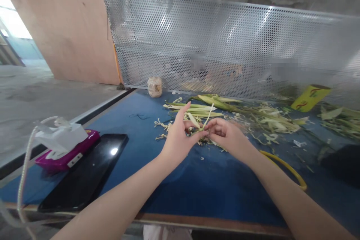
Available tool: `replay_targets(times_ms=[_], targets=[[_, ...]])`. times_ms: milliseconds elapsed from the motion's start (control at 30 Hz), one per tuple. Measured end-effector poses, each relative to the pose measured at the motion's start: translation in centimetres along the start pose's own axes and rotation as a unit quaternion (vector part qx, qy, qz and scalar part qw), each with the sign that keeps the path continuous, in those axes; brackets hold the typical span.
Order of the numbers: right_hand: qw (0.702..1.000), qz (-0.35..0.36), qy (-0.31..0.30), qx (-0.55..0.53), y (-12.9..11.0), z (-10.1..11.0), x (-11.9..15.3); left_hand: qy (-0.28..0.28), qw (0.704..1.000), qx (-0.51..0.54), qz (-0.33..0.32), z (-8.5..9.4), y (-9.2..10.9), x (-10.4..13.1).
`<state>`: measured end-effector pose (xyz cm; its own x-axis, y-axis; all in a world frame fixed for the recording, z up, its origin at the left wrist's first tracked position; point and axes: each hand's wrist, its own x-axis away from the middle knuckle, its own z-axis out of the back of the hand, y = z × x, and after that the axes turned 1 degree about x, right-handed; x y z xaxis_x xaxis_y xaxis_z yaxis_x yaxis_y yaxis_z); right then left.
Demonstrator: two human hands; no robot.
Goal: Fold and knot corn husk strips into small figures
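Observation:
Above the middle of the blue table (174,191), my left hand (180,135) pinches a pale green leaf strip (194,120) between thumb and fingers, its index finger raised. Close by on the right, my right hand (229,134) has its thumb and fingertips closed on the same small bundle, where a thin pale strip (208,115) sticks up. The exact grip at the fingertips is partly hidden. Beneath and behind the hands lie pale shredded scraps (161,124) and several long green leaves (194,110).
A black phone (87,172) and a purple power strip (66,157) with a white plug lie left. At the back stand a whitish roll (155,87) and a perforated metal screen (182,37). Rightward are a yellow can (309,98), leaf piles (270,120) and a yellow ring (289,168).

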<state>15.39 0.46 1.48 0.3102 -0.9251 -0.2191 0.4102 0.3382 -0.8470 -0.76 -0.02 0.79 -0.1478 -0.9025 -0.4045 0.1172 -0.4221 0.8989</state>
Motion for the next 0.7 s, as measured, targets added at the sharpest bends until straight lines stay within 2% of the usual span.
replay_targets(times_ms=[100, 200, 333, 567, 700], targets=[[0.997, 0.029, -0.023, 0.071, 0.5, 0.4, -0.2, -0.023, 0.999, -0.042, -0.008, 0.0, -0.3, 0.0], [0.994, 0.037, -0.047, 0.092, 1.0, 0.9, -0.4, -0.052, 0.998, -0.029, -0.007, -0.1, -0.6, 0.0], [0.993, 0.020, -0.083, 0.079, 0.9, 1.6, -0.5, -0.026, 1.000, 0.000, 0.000, -0.2, -0.4, -0.1], [0.991, 0.021, -0.105, 0.082, -0.1, 2.0, -0.2, 0.011, 0.998, 0.054, 0.016, -0.2, 0.4, -0.1], [0.991, 0.012, -0.101, 0.087, 0.0, 2.0, -0.3, -0.005, 0.997, 0.073, 0.033, 0.0, 0.0, -0.2]])
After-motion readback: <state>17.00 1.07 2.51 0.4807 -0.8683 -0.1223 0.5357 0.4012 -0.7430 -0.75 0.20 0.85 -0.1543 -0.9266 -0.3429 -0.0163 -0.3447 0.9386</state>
